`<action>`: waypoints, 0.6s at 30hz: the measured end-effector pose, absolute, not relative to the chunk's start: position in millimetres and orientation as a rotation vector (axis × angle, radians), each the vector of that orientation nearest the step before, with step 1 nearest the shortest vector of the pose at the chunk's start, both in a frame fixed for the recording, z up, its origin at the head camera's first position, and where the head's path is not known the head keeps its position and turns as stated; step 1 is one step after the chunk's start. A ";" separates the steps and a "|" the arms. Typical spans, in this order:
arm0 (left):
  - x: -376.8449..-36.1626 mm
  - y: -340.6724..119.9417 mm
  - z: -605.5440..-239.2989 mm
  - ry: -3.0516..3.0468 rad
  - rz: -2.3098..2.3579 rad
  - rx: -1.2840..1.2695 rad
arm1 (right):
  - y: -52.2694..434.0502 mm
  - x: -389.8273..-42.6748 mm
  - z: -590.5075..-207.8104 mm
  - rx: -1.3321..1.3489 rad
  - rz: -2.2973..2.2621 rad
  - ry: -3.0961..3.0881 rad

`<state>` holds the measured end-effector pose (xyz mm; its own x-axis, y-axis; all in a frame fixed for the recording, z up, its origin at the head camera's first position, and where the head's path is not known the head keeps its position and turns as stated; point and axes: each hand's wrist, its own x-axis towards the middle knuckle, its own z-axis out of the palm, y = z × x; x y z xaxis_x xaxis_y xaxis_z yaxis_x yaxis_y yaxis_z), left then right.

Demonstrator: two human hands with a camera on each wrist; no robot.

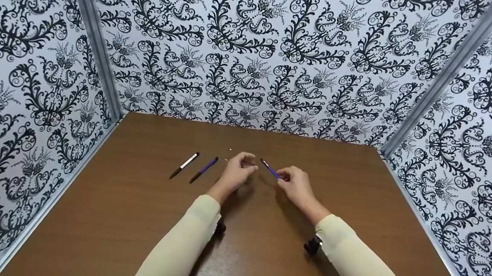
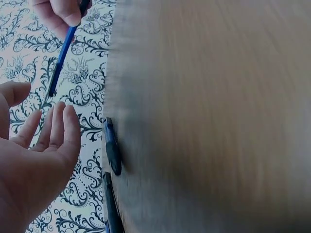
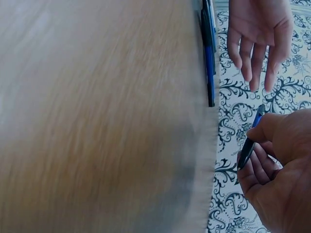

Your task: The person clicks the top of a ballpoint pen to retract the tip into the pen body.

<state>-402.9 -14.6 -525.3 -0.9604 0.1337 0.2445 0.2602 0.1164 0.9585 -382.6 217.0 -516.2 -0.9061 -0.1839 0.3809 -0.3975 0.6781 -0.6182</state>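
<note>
white-barrelled pen (image 1: 184, 165) lies furthest left on the brown worktop (image 1: 138, 217), tilted, dark tip toward the near side. just right of it, apart from it, a purple pen (image 1: 204, 169) lies at about the same tilt. a tiny speck (image 1: 230, 150) sits further back on the worktop, too small to identify.

left hand (image 1: 239, 171) is raised over the middle of the worktop, right of the purple pen. wrist views show its palm open, fingers (image 2: 58, 128) straight and close together, thumb apart, holding nothing.

right hand (image 1: 294, 184) is just right of the left hand, not touching it. its fingers (image 3: 265, 133) are curled and pinch a blue-purple pen (image 1: 269, 168) near its back end. that pen is held clear of the worktop, slanting up and left, dark tip pointing toward the left hand's fingertips with a small gap between.

both forearms wear cream sleeves (image 1: 188, 245). black-and-white patterned walls (image 1: 251, 53) enclose the worktop on left, far and right sides.
</note>
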 end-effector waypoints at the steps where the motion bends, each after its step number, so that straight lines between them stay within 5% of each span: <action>1: -403.1 -13.2 -525.3 -2.260 -1.993 -0.394 | 216.0 -381.8 -515.5 0.475 1.063 -2.599; 18: -400.1 13.3 -525.3 -2.012 -2.199 -0.221 | 205.0 -377.1 -506.9 0.529 1.153 -2.505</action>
<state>-400.1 13.3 -525.3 -0.9775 -0.0130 0.2106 0.2109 -0.0875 0.9736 -377.1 205.0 -506.9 -0.8756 -0.1922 0.4431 -0.4615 0.6032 -0.6505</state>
